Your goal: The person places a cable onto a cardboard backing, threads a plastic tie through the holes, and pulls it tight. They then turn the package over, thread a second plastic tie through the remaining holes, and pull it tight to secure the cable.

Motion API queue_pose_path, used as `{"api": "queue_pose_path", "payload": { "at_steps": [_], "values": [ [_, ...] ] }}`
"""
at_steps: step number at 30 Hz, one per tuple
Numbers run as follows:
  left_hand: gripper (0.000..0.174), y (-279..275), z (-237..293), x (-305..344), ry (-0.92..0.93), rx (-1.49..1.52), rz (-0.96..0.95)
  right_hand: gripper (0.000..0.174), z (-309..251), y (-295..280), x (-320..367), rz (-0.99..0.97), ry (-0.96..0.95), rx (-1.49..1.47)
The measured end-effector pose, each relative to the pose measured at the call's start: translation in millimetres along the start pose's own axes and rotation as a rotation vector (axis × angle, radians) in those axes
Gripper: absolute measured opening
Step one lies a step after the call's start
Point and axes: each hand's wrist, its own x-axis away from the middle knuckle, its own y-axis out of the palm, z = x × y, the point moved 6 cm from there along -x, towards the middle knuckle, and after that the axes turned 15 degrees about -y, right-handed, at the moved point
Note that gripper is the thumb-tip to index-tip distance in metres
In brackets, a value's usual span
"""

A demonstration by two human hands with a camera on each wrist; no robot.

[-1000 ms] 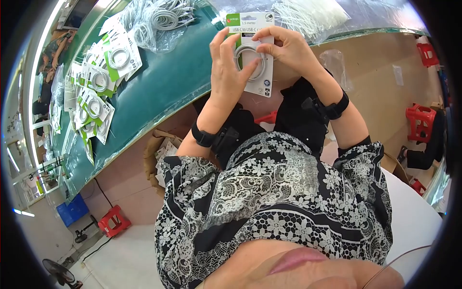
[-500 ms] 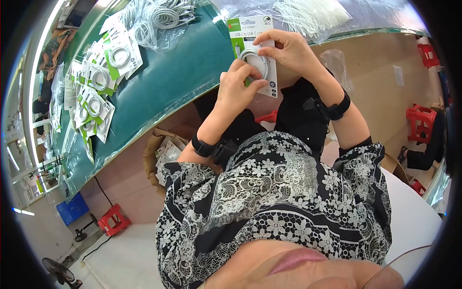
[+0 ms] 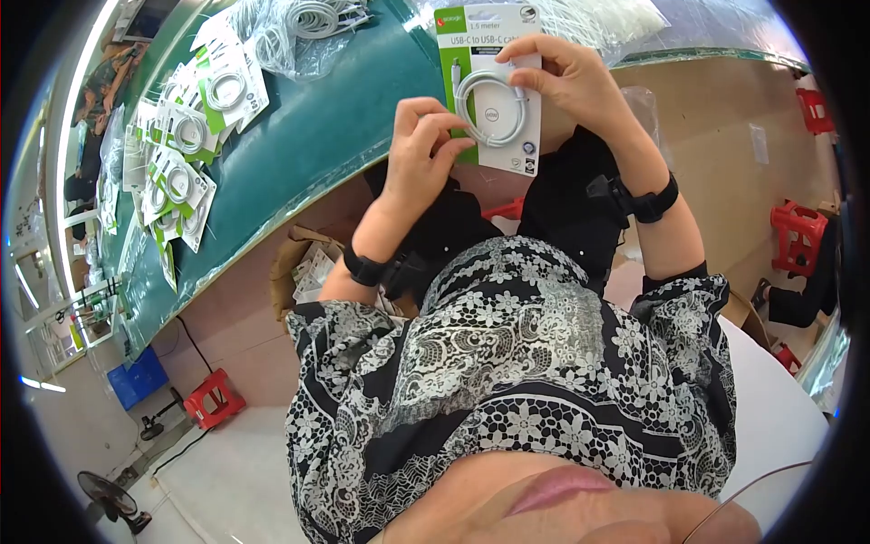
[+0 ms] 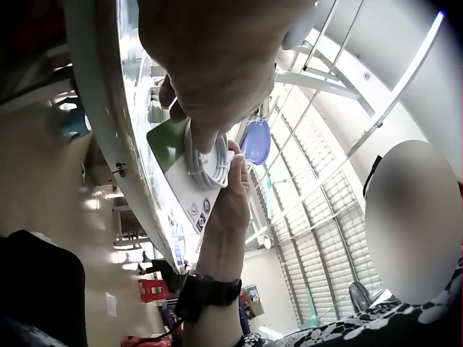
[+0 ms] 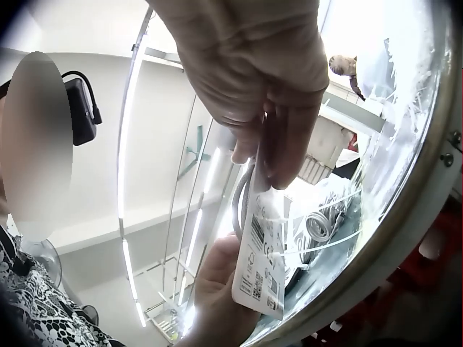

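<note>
A white and green cardboard card [image 3: 462, 159], printed "USB-C to USB-C cable", is held up over the person's lap. A coiled white cable [image 3: 468, 91] lies on its front. My right hand [image 3: 580, 86] pinches the card's right edge between thumb and fingers, beside one cable plug. At the lower left edge is my left hand [image 3: 419, 150], fingers loosely bent, fingertips right by the coil and thumb apart from the index finger. White cable-tie tails [image 5: 318, 249] stick out behind the card in the right wrist view.
Several carded cables [image 3: 186, 136] lie piled on the left of the green table [image 3: 299, 145]. Bagged loose cables [image 3: 304, 41] sit nearer, and a heap of white cable ties [image 3: 625, 18] lies at the far edge. An open carton [image 3: 304, 263] stands below the table.
My left hand has come off the middle of the coil and drawn left to the card's edge. The card has risen slightly, still pinched by my right hand, and its front is more exposed.
</note>
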Motion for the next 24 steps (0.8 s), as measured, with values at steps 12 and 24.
{"api": "queue_pose_path", "payload": {
  "at_steps": [12, 24],
  "values": [
    [0.016, 17.9, 42.1, -11.8, 0.380, -0.604, -0.587, 0.017, -3.5, 3.7, 6.4, -0.153, -0.016, -0.061],
    [0.017, 40.0, 62.2, 0.9, 0.481, -0.537, -0.722, 0.016, 0.0, -4.0, 19.3, -0.244, 0.060, -0.206]
  ]
}}
